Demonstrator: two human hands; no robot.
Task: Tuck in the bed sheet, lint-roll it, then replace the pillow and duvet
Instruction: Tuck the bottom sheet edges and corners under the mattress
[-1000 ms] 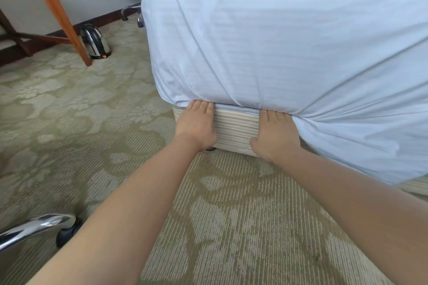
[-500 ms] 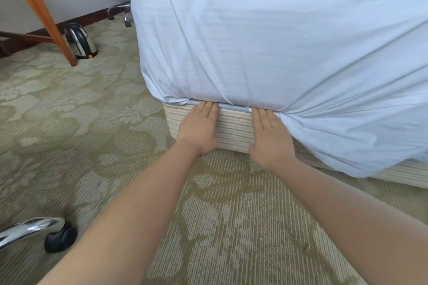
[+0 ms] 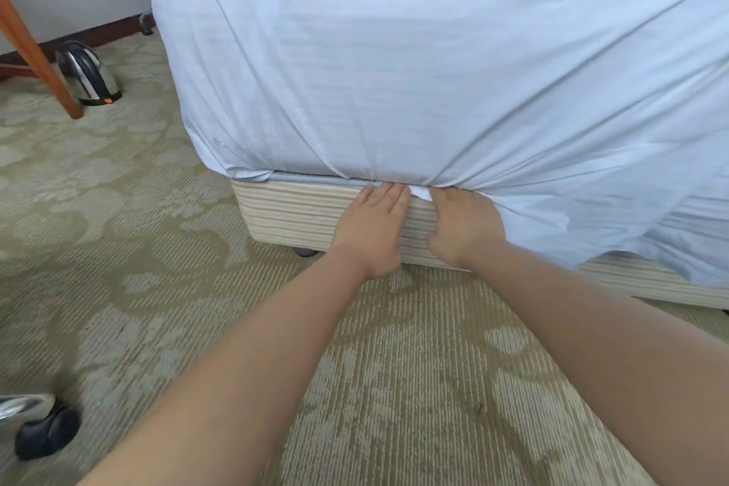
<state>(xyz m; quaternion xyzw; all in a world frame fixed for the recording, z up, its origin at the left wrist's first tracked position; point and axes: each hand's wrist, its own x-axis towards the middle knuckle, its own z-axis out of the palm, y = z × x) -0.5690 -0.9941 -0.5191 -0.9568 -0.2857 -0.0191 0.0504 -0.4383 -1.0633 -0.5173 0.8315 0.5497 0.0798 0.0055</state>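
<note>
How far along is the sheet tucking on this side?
Done: the white bed sheet is tucked from the corner to the left hand. In hand: both the left and right hand push fabric in above the striped bed base. Left: the sheet hanging rightward, lint-rolling, pillow, duvet.

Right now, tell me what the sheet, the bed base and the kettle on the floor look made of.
Sheet: thin woven fabric, likely cotton; matte white, faint stripes, soft creases.
Bed base: upholstered in ribbed beige cloth, judging by its striped weave.
Kettle: apparently polished metal with dark plastic parts; mirror-like reflections.
</note>
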